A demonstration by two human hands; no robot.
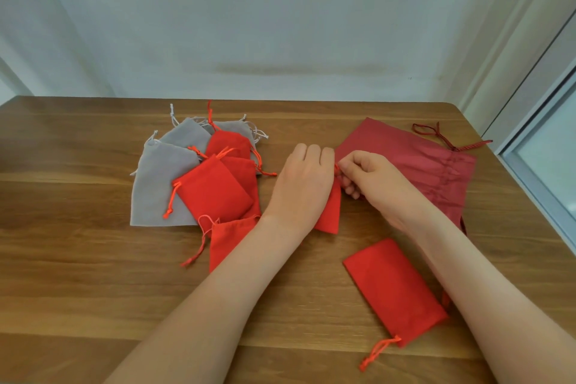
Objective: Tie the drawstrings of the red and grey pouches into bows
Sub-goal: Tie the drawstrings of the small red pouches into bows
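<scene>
A small red pouch [329, 212] lies in the middle of the wooden table [78, 259], mostly hidden under my hands. My left hand [304, 184] and my right hand [371, 178] meet at its top and pinch its red drawstring [336, 168] between curled fingers. To the left sits a pile of grey pouches [157, 184] and red pouches [215, 193] with loose cords. Another red pouch [394, 290] lies near my right forearm, its orange cord [375, 352] trailing toward the front edge.
A large dark red cloth bag [414, 162] with a dark ribbon [436, 134] lies at the back right, behind my right hand. A light wall stands behind the table, and a window frame [536, 165] runs along its right edge.
</scene>
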